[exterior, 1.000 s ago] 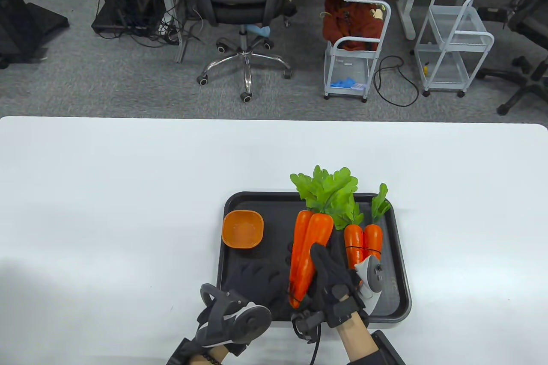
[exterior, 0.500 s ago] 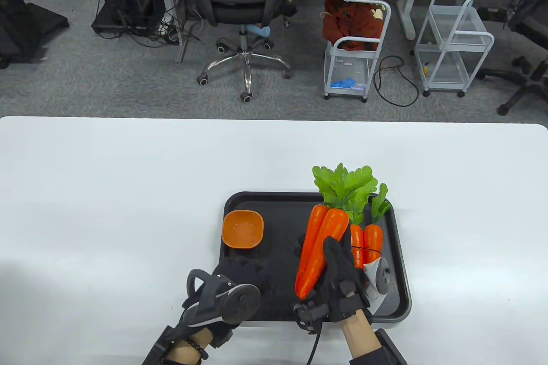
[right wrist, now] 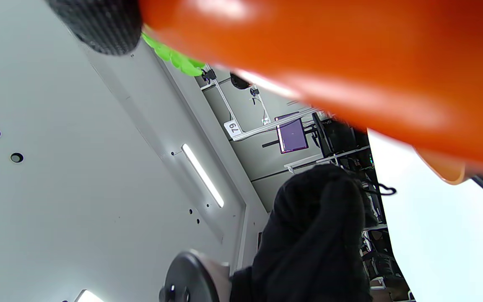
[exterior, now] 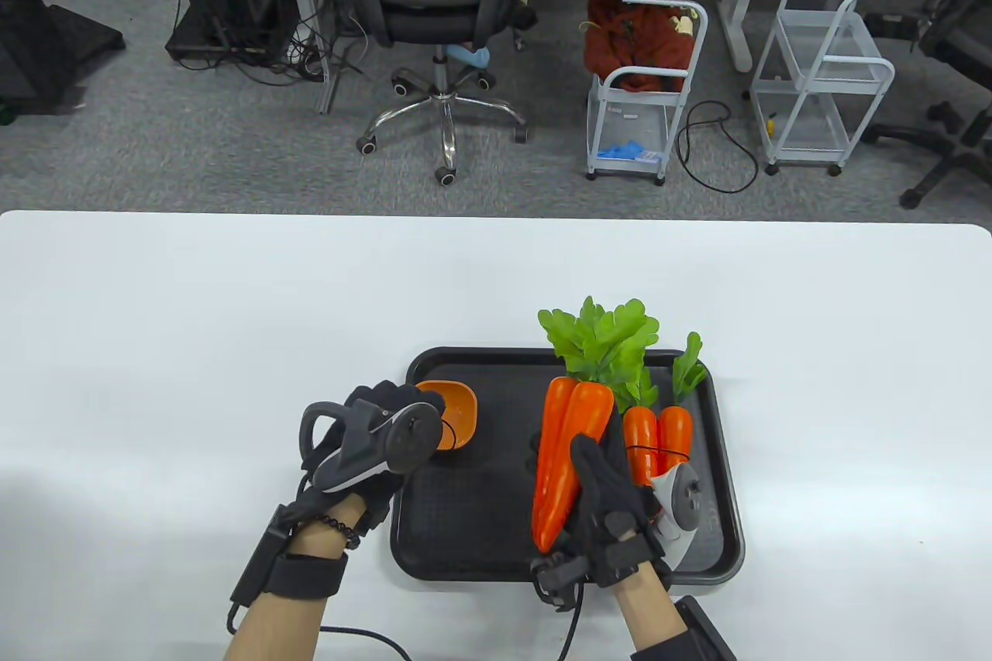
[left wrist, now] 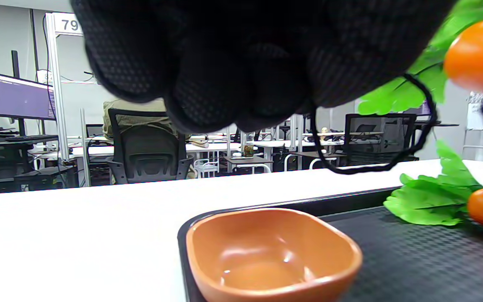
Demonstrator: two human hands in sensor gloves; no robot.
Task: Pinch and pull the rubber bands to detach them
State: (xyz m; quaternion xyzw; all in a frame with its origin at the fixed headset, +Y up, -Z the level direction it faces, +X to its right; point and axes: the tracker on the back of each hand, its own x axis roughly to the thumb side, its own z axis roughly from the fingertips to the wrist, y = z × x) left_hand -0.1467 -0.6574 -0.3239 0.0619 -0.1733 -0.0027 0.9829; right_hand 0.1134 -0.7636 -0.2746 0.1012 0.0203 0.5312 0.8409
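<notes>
My left hand [exterior: 403, 399] hovers over the orange bowl [exterior: 459, 404] at the tray's left and pinches a black rubber band [left wrist: 428, 126], which hangs as a loose loop from the gloved fingers [left wrist: 245, 63]. My right hand [exterior: 601, 490] grips a pair of big orange carrots [exterior: 570, 428] with green leaves and holds them tilted above the black tray [exterior: 721, 545]. No band shows on them. A smaller pair of carrots [exterior: 673, 428] lies at the tray's right, bound by a black rubber band [exterior: 659, 450]. In the right wrist view the big carrots [right wrist: 350, 63] fill the top.
The bowl [left wrist: 266, 251] looks empty and sits inside the tray's left rim. The white table [exterior: 194, 320] stretches around the tray. An office chair [exterior: 434, 10] and carts stand on the floor beyond the far edge.
My left hand moved from the big carrots' tips at the tray's front up and left over the bowl, carrying the band. The big carrots swung right, then back.
</notes>
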